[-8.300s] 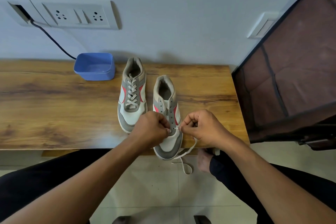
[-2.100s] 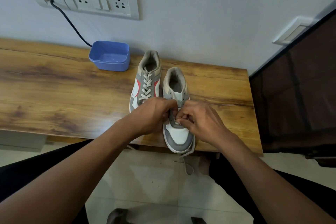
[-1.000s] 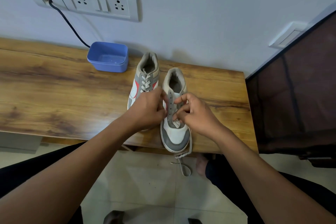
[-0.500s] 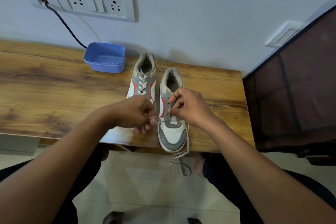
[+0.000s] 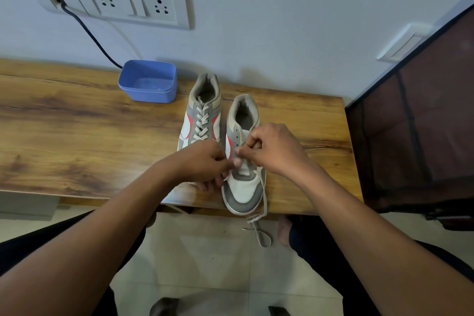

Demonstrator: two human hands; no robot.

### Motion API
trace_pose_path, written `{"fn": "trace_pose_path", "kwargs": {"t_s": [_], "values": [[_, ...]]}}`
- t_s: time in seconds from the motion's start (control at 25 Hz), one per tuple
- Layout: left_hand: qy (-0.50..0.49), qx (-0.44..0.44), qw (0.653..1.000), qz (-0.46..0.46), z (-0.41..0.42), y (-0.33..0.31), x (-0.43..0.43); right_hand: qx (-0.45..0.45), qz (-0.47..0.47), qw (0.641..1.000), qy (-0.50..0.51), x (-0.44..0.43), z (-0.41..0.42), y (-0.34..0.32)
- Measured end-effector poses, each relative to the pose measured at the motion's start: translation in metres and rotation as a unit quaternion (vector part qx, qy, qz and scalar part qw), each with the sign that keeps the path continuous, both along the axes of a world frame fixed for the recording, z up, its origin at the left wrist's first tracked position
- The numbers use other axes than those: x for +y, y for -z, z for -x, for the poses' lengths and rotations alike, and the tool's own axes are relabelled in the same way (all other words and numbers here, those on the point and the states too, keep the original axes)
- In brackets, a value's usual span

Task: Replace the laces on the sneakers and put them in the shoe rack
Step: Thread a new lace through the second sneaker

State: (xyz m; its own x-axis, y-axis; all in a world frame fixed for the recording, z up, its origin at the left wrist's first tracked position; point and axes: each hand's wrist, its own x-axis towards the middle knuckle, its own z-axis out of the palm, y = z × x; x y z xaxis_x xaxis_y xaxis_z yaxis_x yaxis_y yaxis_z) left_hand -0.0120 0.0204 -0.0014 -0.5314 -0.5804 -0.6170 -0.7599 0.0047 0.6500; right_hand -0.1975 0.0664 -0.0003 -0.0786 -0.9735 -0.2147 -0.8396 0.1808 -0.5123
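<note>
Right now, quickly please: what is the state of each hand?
Left hand: closed, pinching the lace beside the unlaced sneaker.
Right hand: closed, pinching the same lace at the eyelets.

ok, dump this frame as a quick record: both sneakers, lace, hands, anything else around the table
laced sneaker: on table, laces crossed up the front
second sneaker: right of it, upper eyelets bare, toe at table edge
lace: loose end hangs off the edge
left hand: pinches lace at second sneaker's lower eyelets
right hand: pinches lace there too
blue tub: on table, by the wall
dark rack: right of table
</note>
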Motion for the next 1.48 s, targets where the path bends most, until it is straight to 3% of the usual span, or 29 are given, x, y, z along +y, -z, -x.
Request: {"fn": "trace_pose_path", "kwargs": {"t_s": [0.08, 0.16, 0.36, 0.56, 0.64, 0.72, 0.84, 0.92, 0.96, 1.04, 1.16, 1.32, 1.44, 1.48], "values": [[0.054, -0.005, 0.996, 0.07, 0.002, 0.002, 0.002, -0.008, -0.006, 1.0, -0.001, -0.002, -0.002, 0.0], [0.084, 0.003, 0.994, 0.071, 0.0, 0.003, -0.001, -0.005, -0.013, 1.0, 0.008, -0.004, -0.005, 0.001], [0.124, 0.04, 0.982, -0.134, -0.027, -0.002, -0.012, -0.018, -0.033, 0.999, 0.02, 0.0, -0.015, 0.007], [0.17, -0.009, 0.964, -0.205, -0.031, -0.008, -0.008, -0.037, -0.043, 0.998, 0.027, -0.002, -0.014, 0.006], [0.122, -0.045, 0.977, -0.17, -0.029, -0.011, -0.005, -0.052, -0.041, 0.998, 0.024, -0.004, -0.011, 0.004], [0.056, -0.059, 0.994, -0.075, -0.023, -0.008, -0.003, -0.057, -0.037, 0.998, 0.018, -0.005, -0.011, 0.004], [0.1, -0.061, 0.984, 0.134, -0.007, -0.002, -0.001, -0.048, -0.029, 0.998, 0.02, -0.005, -0.013, 0.004], [0.144, -0.045, 0.967, 0.208, -0.002, 0.0, 0.001, -0.05, -0.029, 0.998, 0.021, -0.004, -0.015, 0.003], [0.163, -0.035, 0.965, 0.201, -0.003, 0.0, -0.001, -0.052, -0.03, 0.998, 0.022, -0.005, -0.014, 0.003], [0.186, -0.02, 0.978, 0.096, -0.01, -0.004, -0.008, -0.061, -0.033, 0.997, 0.022, -0.004, -0.014, 0.004], [0.152, -0.011, 0.988, -0.038, -0.02, -0.006, -0.016, -0.072, -0.028, 0.997, 0.026, -0.002, -0.016, 0.004], [0.107, -0.042, 0.993, 0.028, -0.01, 0.007, -0.007, -0.067, -0.016, 0.997, 0.024, 0.0, -0.018, 0.006], [0.176, -0.049, 0.971, 0.151, -0.006, 0.006, -0.004, -0.07, -0.001, 0.997, 0.029, 0.002, -0.019, 0.008], [0.199, -0.043, 0.968, 0.149, -0.008, 0.001, -0.005, -0.07, 0.002, 0.997, 0.031, 0.002, -0.019, 0.009]]}}
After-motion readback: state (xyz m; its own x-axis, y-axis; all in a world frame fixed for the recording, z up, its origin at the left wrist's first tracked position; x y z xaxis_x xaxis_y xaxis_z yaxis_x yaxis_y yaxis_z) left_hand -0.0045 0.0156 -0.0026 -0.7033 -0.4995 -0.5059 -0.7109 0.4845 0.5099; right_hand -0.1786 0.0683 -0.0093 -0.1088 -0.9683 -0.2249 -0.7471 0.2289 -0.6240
